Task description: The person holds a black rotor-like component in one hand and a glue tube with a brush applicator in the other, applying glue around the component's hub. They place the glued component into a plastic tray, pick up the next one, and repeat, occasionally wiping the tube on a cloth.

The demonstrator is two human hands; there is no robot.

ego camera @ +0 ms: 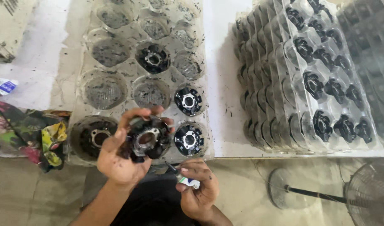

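Black and greasy, the round metal part [146, 140] is sitting gripped in the left hand [123, 157], raised over the clear plastic tray [129, 79]. Just below it, the right hand [198, 190] is pinching a small tube [184, 179], nozzle pointing toward the part.

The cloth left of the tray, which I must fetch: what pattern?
Multicoloured floral cloth, head view.
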